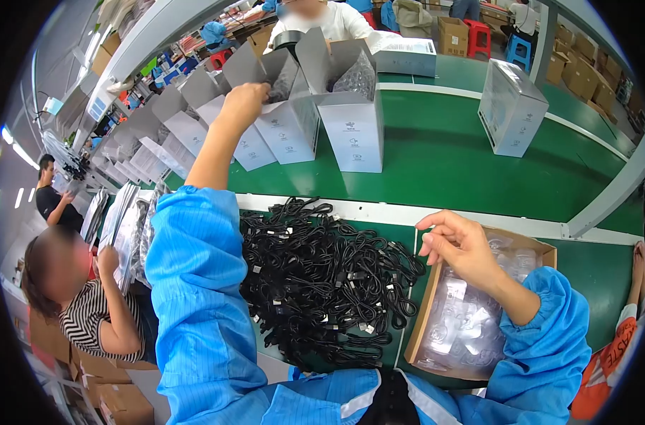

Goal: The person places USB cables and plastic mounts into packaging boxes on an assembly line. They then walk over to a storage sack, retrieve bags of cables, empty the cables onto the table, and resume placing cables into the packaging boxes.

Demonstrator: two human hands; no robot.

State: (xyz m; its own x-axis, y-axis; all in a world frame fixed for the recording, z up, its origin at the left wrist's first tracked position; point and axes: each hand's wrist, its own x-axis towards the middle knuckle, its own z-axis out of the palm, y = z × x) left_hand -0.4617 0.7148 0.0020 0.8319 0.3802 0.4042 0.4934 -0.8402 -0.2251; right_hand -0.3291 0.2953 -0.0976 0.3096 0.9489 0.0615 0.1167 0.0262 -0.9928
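Note:
My left hand (246,103) reaches up to the open top of a white box (288,133) in the row; its fingertips are partly hidden at the flap. Another open white box (351,134) stands to its right, with bubble wrap (358,76) showing inside. My right hand (460,244) hangs over the left rim of a cardboard tray (425,312) that holds clear plastic pieces (460,322); its fingers are curled, thumb near the index finger, and nothing can be made out between them. Between my arms lies a large pile of black cables (322,283).
More open boxes (188,131) line up toward the left. A closed box (512,106) stands at the back right, another (406,58) lies behind the row. A metal post (609,188) rises at right. Co-workers are across the table (436,170) and at left; an arm (638,273) shows at far right.

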